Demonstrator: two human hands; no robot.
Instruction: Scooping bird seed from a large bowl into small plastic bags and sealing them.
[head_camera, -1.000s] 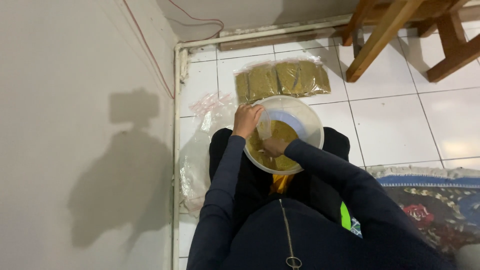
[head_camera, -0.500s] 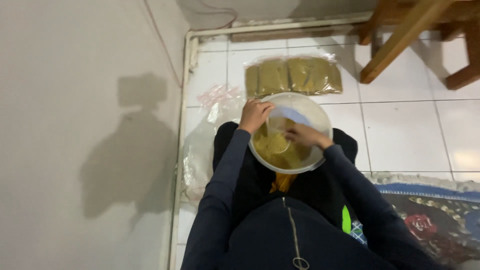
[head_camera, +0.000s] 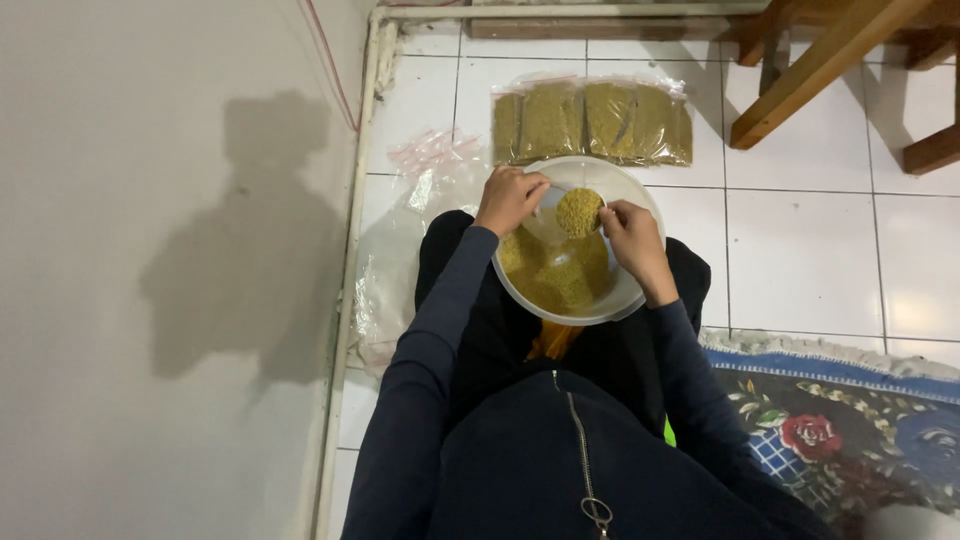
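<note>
Scoop (head_camera: 578, 212) now raised, filled packets (head_camera: 592, 122) beyond.

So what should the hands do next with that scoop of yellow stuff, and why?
Probably tip the scoop into a bag. It is heaped full and held above the bowl between the left hand and right hand, and filled bags already lie on the floor ahead. Whether a bag is held open now is unclear.

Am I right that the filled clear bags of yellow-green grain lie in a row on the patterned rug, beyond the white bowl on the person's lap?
Not quite: the filled bags lie on the white floor tiles, as the head view shows; the patterned rug is at the person's right. They are beyond the white bowl.
</note>
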